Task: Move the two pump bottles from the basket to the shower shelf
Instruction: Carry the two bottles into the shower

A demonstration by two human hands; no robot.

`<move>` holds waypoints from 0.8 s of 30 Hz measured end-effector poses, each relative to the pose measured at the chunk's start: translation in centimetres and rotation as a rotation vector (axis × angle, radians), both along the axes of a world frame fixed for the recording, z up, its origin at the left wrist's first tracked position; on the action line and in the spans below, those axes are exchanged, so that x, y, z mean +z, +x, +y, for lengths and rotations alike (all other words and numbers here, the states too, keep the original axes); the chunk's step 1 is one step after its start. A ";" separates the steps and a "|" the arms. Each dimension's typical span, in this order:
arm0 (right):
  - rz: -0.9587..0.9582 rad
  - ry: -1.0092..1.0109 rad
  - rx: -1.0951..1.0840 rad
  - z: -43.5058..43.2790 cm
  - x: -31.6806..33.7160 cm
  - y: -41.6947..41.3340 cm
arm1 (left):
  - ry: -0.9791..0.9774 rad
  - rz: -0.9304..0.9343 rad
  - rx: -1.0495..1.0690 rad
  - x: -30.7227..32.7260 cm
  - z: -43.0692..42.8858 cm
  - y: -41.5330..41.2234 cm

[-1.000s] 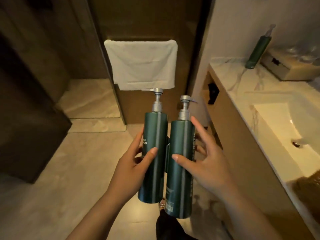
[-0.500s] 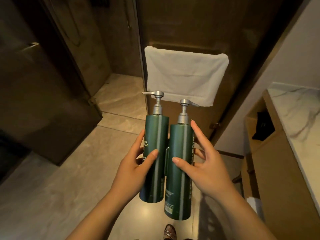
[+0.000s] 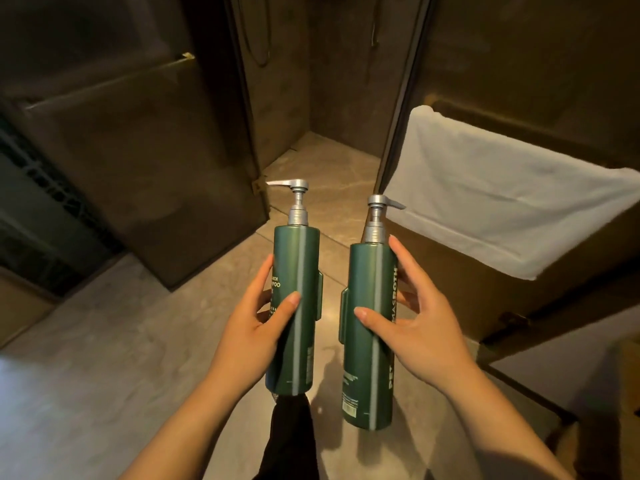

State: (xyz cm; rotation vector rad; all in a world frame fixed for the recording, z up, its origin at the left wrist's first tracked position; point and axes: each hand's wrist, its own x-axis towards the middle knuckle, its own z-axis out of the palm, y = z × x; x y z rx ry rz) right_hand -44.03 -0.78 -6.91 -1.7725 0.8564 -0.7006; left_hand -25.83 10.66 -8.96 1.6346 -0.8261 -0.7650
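Tiled floor [image 3: 104, 375] below; hands grip two upright green silver-pumped bottles [image 3: 294, 306].

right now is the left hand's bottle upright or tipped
Upright: the left pump bottle stands vertical in the left hand, silver pump on top.

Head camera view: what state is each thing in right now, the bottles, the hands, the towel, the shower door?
Left pump bottle: upright, held off the floor, nozzle pointing left.
Right pump bottle: upright, held, nozzle pointing right, apart from the other bottle.
Left hand: gripping the left pump bottle.
Right hand: gripping the right pump bottle.
White towel: draped over a rail.
Shower doorway: open.
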 end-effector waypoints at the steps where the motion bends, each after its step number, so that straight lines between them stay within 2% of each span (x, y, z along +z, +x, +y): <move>1: 0.009 -0.010 0.010 -1.3 -0.1 1.5 | -0.003 -0.003 0.013 -0.3 -1.1 1.4; 8: 0.053 -0.029 0.074 -10.4 0.4 12.8 | -0.023 0.042 0.062 0.0 -9.1 11.5; 15: 0.016 -0.006 0.105 -18.1 0.7 22.9 | -0.035 0.020 0.106 0.3 -15.9 21.1; 24: 0.069 -0.059 -0.021 -30.5 -0.9 28.2 | -0.034 0.096 0.021 -1.3 -28.3 27.4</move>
